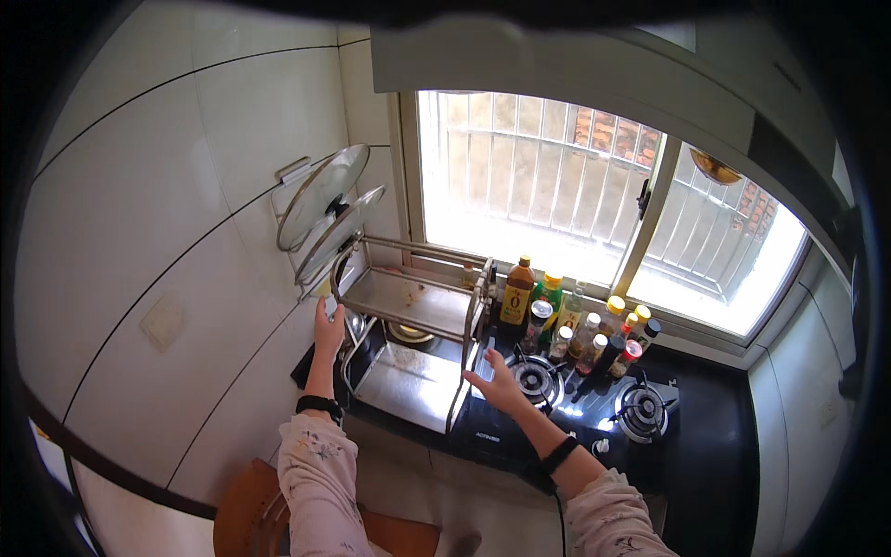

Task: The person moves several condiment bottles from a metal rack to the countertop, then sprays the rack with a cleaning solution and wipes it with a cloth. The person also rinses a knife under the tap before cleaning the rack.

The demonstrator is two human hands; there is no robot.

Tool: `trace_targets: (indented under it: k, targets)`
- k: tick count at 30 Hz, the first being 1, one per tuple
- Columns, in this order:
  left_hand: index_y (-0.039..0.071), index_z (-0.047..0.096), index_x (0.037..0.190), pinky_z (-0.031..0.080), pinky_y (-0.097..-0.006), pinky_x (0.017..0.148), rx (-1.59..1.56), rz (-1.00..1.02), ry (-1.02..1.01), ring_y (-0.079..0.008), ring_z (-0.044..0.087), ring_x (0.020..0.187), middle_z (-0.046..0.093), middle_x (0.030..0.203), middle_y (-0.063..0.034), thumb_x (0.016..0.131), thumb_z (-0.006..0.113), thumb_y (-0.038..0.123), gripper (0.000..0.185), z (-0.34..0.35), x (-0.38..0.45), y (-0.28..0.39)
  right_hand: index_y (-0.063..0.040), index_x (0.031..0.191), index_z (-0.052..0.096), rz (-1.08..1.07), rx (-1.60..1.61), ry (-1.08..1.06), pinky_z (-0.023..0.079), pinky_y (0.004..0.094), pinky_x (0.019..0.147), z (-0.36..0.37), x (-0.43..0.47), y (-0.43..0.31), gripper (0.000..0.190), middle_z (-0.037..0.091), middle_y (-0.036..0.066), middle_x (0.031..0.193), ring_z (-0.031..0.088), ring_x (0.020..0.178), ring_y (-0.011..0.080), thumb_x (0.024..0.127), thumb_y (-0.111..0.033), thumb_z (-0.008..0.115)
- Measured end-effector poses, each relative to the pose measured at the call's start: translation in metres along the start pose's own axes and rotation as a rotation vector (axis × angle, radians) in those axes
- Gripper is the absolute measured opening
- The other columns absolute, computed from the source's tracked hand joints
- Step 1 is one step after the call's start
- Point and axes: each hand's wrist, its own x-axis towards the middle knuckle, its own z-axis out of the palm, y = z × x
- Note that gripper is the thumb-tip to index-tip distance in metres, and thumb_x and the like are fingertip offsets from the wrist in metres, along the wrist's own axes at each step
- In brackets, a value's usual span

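A two-tier stainless steel rack (411, 298) stands on the black countertop, its upper shelf stained with brown spots. My left hand (328, 326) is raised at the rack's left side, fingers up; whether it touches the frame I cannot tell. On the other side, my right hand (498, 381) is spread near the rack's right uprights and holds nothing. Beneath the upper shelf a round golden object (411, 333) is partly hidden. Two glass pot lids (324, 195) lean in a wire holder on the wall, behind and left of the rack.
Right of the rack is a gas hob with a left burner (534, 379) and a right burner (642, 411). Oil bottles (516, 296) and several seasoning jars (590, 354) crowd behind it, below the barred window. A wooden chair (243, 512) stands at lower left.
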Motion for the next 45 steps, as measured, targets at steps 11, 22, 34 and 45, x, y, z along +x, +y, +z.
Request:
trace_targets:
  k: [11,22,34,45]
  targets:
    - [0.003,0.057,0.107,0.048,-0.0298,0.078,-0.076,0.057,0.026,-0.0152,0.061,0.085,0.061,0.093,-0.0060,0.103,0.048,0.036,0.035,0.007,0.042,0.023,0.002,0.100,0.054,0.027,0.436,0.138,0.047,0.0306,0.076,0.057,0.037,-0.011,0.022,0.063,0.011,0.088,0.059,0.084,0.0169,0.096,-0.018,0.062]
    - [0.006,0.052,0.094,0.042,-0.0324,0.079,-0.171,0.109,0.144,-0.0163,0.051,0.083,0.053,0.089,-0.0048,0.101,0.046,0.024,0.020,-0.058,-0.063,0.087,0.000,0.104,0.055,0.145,0.485,0.056,0.047,0.0325,0.079,0.007,-0.092,-0.069,0.022,0.063,0.010,0.093,0.060,0.088,0.0174,0.098,-0.020,0.060]
    - [0.006,0.049,0.095,0.036,-0.0288,0.085,-0.657,-0.022,-0.539,-0.0144,0.044,0.084,0.046,0.086,-0.0024,0.105,0.047,0.030,0.026,0.070,-0.325,0.277,-0.001,0.120,0.049,0.228,0.541,0.501,0.048,0.0302,0.091,-0.221,-0.407,-0.058,0.029,0.061,0.007,0.106,0.060,0.103,0.0144,0.100,-0.020,0.058]
    - [0.010,0.048,0.087,0.038,-0.0318,0.074,-1.268,-0.405,-1.399,-0.0153,0.045,0.075,0.049,0.079,-0.0031,0.099,0.052,0.025,0.020,0.366,-0.669,0.442,0.001,0.124,0.044,0.231,0.223,1.285,0.048,0.0282,0.091,-0.353,-0.684,0.007,0.026,0.057,0.007,0.110,0.057,0.102,0.0143,0.102,-0.011,0.051]
